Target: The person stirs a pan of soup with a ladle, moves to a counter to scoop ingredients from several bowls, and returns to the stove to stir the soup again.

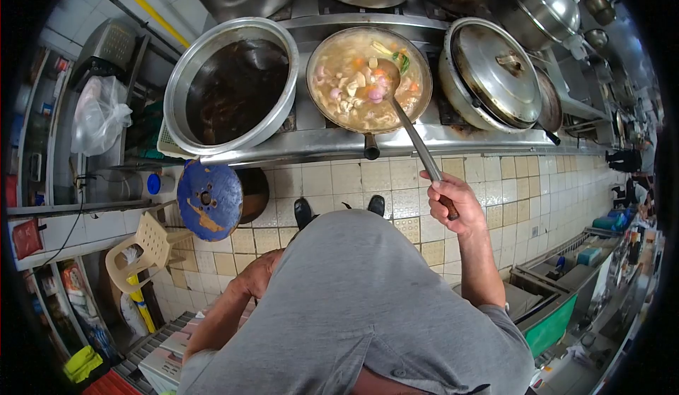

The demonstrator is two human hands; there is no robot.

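Observation:
My right hand (455, 202) is closed around the handle of a long metal ladle (412, 135). The ladle's bowl is dipped in a wide pan (370, 132) of pale, brothy stew (346, 101). Garlic-like pieces, pinkish shallots or onions, orange carrot-like bits and a green leafy piece show in the liquid. The pan's dark handle points toward me over the stove's front edge. Low at my side, by my hip, rests my left hand (259, 276); its fingers are mostly hidden by my grey shirt.
Left of the pan stands a large pot (286, 105) of dark brown liquid. A lidded pot (498, 70) is to its right, with big pots behind. A blue round stool (201, 215) and a beige plastic chair (147, 243) stand on the tiled floor (368, 176). People appear far right.

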